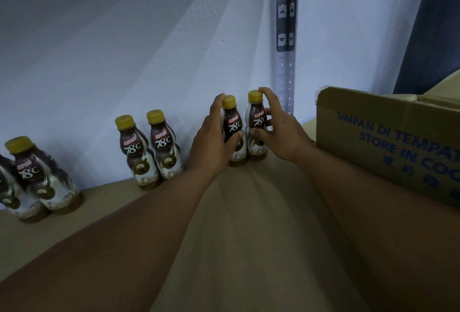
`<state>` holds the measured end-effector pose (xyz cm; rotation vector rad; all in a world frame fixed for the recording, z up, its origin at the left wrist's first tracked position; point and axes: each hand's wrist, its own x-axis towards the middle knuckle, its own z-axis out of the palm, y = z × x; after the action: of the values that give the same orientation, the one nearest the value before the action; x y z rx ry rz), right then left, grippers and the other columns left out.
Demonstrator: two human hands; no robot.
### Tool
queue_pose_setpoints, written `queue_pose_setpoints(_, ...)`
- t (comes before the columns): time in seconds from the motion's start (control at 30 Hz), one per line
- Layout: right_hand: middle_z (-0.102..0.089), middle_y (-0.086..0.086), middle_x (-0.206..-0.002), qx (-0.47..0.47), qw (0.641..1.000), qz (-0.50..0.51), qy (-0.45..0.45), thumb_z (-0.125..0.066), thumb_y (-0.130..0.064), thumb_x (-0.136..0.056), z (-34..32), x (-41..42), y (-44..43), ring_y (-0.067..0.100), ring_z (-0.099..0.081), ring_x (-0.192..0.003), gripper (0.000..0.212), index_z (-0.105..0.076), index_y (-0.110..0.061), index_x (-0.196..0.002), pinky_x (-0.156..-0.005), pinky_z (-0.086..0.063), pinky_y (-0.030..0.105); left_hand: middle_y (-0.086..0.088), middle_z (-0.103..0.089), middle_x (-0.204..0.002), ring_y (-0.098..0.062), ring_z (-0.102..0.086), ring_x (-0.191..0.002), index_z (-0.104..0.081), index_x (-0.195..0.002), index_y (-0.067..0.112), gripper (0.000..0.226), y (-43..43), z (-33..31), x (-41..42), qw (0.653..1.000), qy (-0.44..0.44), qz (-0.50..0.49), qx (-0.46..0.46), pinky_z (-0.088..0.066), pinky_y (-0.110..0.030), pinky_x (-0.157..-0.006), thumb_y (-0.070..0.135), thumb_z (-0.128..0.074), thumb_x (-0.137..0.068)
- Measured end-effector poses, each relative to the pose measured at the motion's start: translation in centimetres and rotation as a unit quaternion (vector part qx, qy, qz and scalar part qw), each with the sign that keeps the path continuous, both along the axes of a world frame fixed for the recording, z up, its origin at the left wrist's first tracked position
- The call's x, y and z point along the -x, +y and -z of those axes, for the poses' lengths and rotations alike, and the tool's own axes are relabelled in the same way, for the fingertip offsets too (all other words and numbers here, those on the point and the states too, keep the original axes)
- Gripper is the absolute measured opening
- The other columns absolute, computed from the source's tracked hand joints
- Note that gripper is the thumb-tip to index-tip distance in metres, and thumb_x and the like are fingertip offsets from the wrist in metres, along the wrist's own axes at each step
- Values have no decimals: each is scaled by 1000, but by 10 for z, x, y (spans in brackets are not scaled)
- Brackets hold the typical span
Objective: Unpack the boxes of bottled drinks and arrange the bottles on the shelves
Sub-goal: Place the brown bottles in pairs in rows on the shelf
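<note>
Now the fingers [219, 102] of my left hand [211, 137] are curled round a small brown-labelled plastic coffee bottle with a yellow cap [232, 122]. The thumb lies across the front of its label and the other fingers are behind its neck. Just to the right, my right hand [281, 132] grips a second yellow-capped coffee bottle [257, 118] of the same kind, with the forefinger over the cap, the thumb pressed on the body and the rest wrapped behind. Both bottles stand upright, side by side between my hands. Their bases are on the tan shelf [249, 224], close to the pale textured wall [124, 50] at its back.

Left of my left hand, near but apart, a pair of matching bottles [163, 142] stands against the wall, touching each other. Well beyond them, at the far left, another pair [37, 174] stands, one bottle partly cut off by the edge of view.

Right of my right hand, an open brown cardboard box with blue print [388, 137] sits at the shelf's right end with a flap raised; I cannot see inside it. Behind and above my right fingers, a grey perforated metal upright [286, 37] runs up the wall. Something dark blue [435, 25] shows beyond the box.
</note>
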<state>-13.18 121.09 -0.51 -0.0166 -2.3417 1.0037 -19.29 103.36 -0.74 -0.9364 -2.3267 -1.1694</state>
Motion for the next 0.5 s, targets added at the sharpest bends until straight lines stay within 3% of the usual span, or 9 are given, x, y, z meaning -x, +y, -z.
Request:
queue_pose_setpoints(0.17,-70,4,-123,-17,1000,11,-6,-69,-23,-97,4,2,1,16,-70,-89,91,-5,-51,-156,-79,-56,32,-2,-57,-141,-19,-60,-120,-11,-157,44,89,0,2,1,1000,5,1,-1,-53,-42,-97,30,-73,-94)
queue_pose_setpoints(0.33,-65,4,-134,-18,1000,7,-7,-68,-23,-98,4,4,2,15,-68,-98,91,-4,-49,-157,-78,-50,24,-1,-57,-141,-17,-61,-119,-11,-157,44,89,-1,3,3,1000,5,3,-3,-54,-41,-97,30,-73,-94)
queue_pose_setpoints(0.43,-68,4,-128,-20,1000,6,-5,-68,-22,-97,5,5,4,14,-68,-92,91,-5,-49,-157,-70,-47,15,-2,-56,-143,-18,-60,-121,-11,-158,42,90,0,2,3,1000,7,8,-2,-54,-42,-98,29,-73,-94)
queue_pose_setpoints(0.5,-70,4,-121,-12,1000,6,-3,-69,-22,-96,6,5,5,16,-71,-91,92,-6,-50,-157,-70,-50,16,-2,-56,-143,-19,-60,-122,-12,-159,41,91,0,1,4,1000,5,9,-5,-53,-43,-99,27,-74,-94)
